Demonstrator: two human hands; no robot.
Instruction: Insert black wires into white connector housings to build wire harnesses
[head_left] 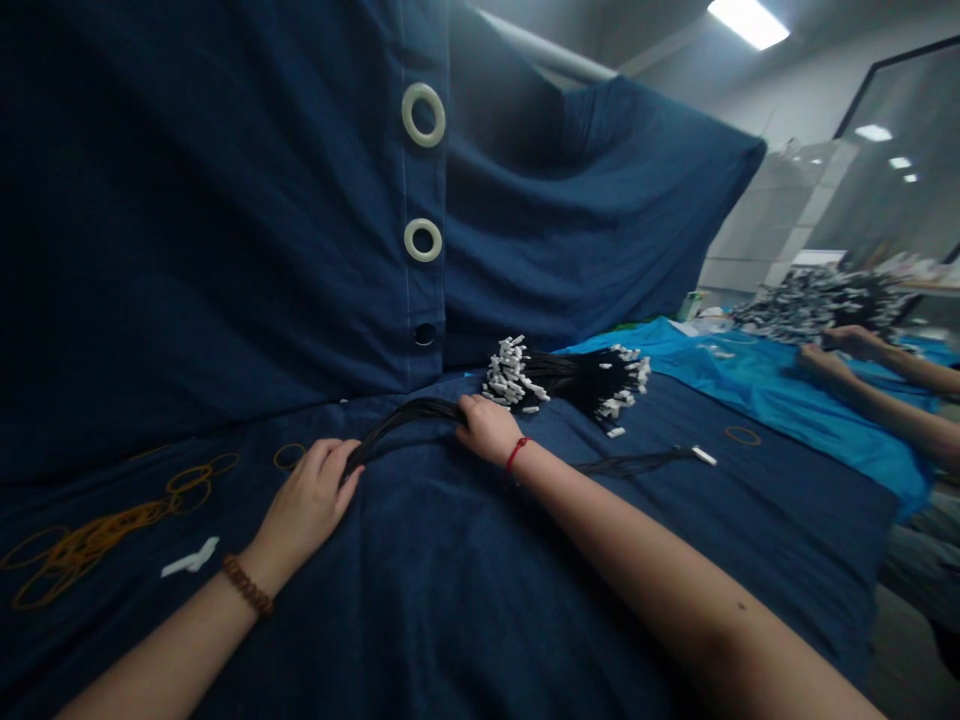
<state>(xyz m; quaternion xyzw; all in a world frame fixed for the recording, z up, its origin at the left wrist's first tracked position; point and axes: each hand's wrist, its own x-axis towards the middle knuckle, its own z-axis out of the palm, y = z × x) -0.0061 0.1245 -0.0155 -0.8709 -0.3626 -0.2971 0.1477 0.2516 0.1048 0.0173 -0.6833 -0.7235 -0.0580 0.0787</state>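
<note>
A bundle of thin black cables [411,408] arches between my two hands above the dark blue cloth. My left hand [315,490], with a brown beaded bracelet at the wrist, is closed round its left end. The right hand [487,428], a red cord on its wrist, grips the bundle farther right. Past the right wrist, loose cable ends run out to a white connector [703,455] on the cloth. Just behind my right hand lies a thick pile of black cables [574,375] with white connectors at both ends. White connector pieces [191,558] lie left of my left hand.
Orange rubber bands [112,535] lie at the left, and one single band [742,436] at the right. A blue curtain with rings [424,240] hangs in front. A co-worker's hands [840,350] work at another cable heap [817,300] on light blue cloth [720,380].
</note>
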